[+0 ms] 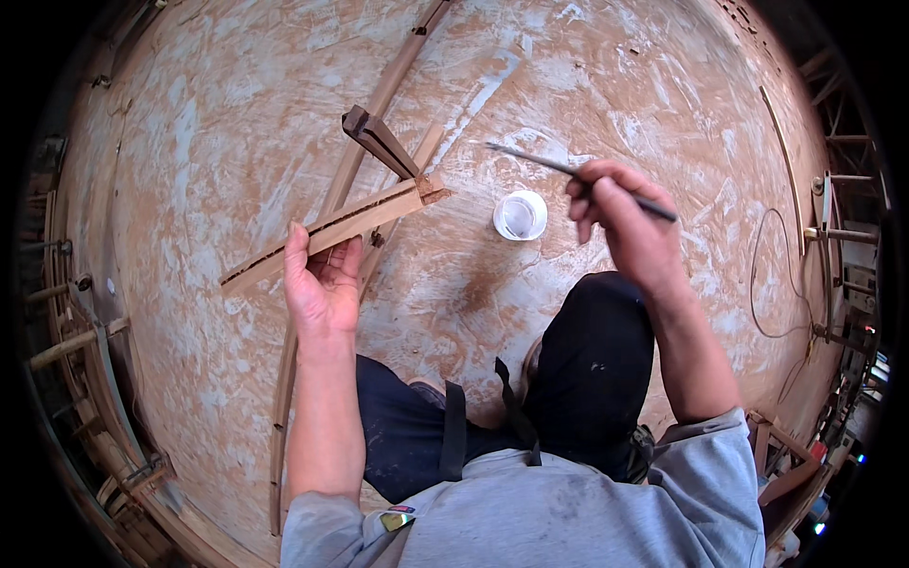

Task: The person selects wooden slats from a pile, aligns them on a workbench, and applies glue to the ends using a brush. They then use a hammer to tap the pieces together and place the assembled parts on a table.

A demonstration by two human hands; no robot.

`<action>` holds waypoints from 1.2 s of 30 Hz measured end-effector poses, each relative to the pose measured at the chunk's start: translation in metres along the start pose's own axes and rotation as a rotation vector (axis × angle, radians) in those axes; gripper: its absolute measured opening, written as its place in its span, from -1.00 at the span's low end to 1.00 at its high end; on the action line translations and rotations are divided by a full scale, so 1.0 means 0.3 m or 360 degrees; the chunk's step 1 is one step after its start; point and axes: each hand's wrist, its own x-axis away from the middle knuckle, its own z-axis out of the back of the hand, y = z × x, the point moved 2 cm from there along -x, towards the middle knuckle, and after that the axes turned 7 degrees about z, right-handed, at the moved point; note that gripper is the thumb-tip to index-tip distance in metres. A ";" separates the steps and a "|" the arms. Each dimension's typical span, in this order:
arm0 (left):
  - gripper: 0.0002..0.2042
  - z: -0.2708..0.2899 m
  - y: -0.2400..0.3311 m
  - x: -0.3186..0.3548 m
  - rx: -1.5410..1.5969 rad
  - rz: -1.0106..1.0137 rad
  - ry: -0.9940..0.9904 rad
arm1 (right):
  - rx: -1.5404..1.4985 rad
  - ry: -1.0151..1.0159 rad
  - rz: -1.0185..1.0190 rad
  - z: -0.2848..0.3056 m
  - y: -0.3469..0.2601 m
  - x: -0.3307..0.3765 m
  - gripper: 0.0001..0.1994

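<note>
Chipboard floor (208, 142), left fingers (295, 248) gripping slat (331, 227), right fingers (592, 194) pinching brush (540, 163)

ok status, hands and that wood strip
Left hand gripping grooved wood strip, raised off the board. Right hand holding thin brush above small white cup. Nothing between them.

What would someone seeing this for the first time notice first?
The left hand grips a long slotted wooden strip, held slantwise over the paint-smeared board floor. The right hand holds a thin brush above a small white cup standing on the floor between the hands.
</note>
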 end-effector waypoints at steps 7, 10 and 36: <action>-0.79 0.000 -0.009 -0.003 0.0075 -0.0034 -0.0279 | 0.0468 -0.0346 0.0486 -0.043 -0.035 0.066 -0.82; -0.71 -0.011 -0.012 0.003 0.0098 -0.0060 -0.0353 | 0.0590 -0.0400 0.0506 -0.062 -0.014 0.060 -0.81; -0.57 0.031 0.048 -0.038 0.0388 0.0118 -0.0665 | 0.0513 0.0266 -0.0848 0.306 0.579 -0.031 -0.69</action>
